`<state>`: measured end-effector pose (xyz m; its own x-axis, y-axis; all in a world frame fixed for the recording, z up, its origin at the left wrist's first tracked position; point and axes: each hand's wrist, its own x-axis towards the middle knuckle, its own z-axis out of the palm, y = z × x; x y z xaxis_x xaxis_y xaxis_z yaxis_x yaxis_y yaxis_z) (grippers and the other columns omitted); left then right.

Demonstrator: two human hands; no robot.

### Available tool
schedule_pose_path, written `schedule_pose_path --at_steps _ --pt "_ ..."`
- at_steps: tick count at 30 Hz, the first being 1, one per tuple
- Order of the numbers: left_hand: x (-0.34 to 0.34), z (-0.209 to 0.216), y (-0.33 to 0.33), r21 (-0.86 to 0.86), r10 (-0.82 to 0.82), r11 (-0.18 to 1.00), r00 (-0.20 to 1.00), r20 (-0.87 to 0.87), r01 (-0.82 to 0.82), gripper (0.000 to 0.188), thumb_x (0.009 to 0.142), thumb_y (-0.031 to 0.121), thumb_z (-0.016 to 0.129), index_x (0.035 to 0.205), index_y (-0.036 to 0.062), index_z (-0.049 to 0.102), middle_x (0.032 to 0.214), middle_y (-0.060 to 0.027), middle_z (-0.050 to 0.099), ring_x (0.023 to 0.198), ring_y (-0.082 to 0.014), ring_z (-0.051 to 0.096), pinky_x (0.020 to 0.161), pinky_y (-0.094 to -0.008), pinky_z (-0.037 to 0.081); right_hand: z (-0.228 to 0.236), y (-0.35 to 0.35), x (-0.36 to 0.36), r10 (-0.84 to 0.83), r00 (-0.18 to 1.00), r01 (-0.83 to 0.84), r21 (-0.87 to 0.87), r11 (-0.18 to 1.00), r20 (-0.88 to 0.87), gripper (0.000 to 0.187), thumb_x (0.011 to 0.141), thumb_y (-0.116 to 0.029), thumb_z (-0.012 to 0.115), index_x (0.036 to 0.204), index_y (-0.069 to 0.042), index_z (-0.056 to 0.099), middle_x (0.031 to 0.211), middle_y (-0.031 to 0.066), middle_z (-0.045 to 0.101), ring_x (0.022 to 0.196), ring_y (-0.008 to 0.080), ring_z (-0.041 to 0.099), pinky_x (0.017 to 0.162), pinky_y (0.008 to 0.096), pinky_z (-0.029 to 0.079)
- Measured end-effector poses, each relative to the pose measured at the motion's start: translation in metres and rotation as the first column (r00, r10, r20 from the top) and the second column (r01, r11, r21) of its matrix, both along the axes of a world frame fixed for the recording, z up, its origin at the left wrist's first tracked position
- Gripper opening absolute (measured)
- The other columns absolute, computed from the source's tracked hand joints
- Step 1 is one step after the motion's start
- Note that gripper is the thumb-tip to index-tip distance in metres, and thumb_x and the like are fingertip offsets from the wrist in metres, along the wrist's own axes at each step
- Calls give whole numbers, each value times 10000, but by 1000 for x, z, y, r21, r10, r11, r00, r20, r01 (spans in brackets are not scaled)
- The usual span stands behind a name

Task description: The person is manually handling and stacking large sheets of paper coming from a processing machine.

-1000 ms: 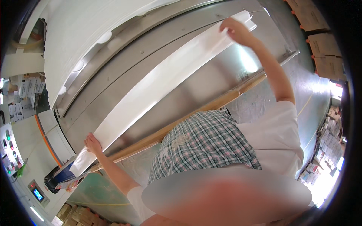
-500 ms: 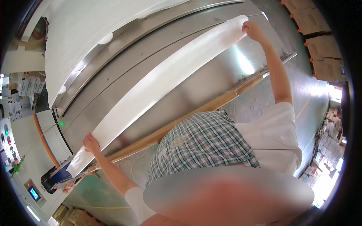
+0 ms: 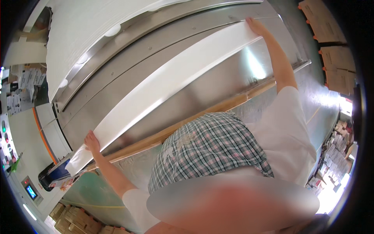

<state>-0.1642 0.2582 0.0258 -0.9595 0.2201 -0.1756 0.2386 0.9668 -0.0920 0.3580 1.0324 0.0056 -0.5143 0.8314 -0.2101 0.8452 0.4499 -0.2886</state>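
Observation:
A long, smooth white strip [image 3: 171, 80] of sheet material lies across the metal table [image 3: 202, 91], slanting from lower left to upper right. Near its left end, my left hand [image 3: 92, 142] is closed on it, and a crumpled tail of the strip runs past that hand toward a dark blue tray-like part [image 3: 59, 171]. My right hand [image 3: 255, 27] grips the far right end at the upper corner, arm stretched out. The lower long edge looks folded or doubled over. Some fingertips of both hands are hidden.
A wooden rail [image 3: 175, 126] runs along the table's near edge, against my checked apron [image 3: 210, 146]. Beyond the table lies a broad white sheet [image 3: 85, 35] behind a metal bar. A control panel with lit buttons [image 3: 8, 144] stands left. Stacked cartons [image 3: 335, 62] are at right.
My right hand has shifted from the strip's end to its upper corner, and the strip's right end now lies flatter and straighter. My left hand has moved slightly up and left.

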Motion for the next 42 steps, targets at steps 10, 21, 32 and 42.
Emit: schedule_pose_path --at_steps 10,21,32,42 --pt "37 -11 -65 317 -248 843 837 -488 434 400 890 263 415 1239 68 439 1282 -135 424 1209 -323 360 977 -442 302 38 -148 -39 306 929 -367 -629 685 -208 550 801 -308 606 1258 -73 409 1166 119 499 1067 220 465 927 335 354" --pt "128 5 -18 454 11 851 854 -520 265 261 855 260 495 1072 155 596 1202 -67 526 1169 -209 438 1000 -459 252 24 -304 -175 611 752 -509 -808 298 -249 492 680 -386 713 991 -48 538 814 -5 516 746 98 457 680 241 392" --pt "109 3 -13 594 175 779 840 -513 200 252 837 295 527 954 101 638 1057 -78 605 1072 -225 513 988 -434 305 8 -455 -297 589 704 -640 -714 285 -396 304 809 -262 613 983 -19 559 802 40 571 673 103 535 595 225 446" --pt "126 17 -19 657 182 715 845 -502 237 256 817 307 529 905 94 641 1038 -112 602 1039 -253 529 941 -437 360 -55 -370 -305 594 539 -790 -116 602 -597 192 837 -164 577 976 -33 595 808 38 614 712 120 577 673 237 473"
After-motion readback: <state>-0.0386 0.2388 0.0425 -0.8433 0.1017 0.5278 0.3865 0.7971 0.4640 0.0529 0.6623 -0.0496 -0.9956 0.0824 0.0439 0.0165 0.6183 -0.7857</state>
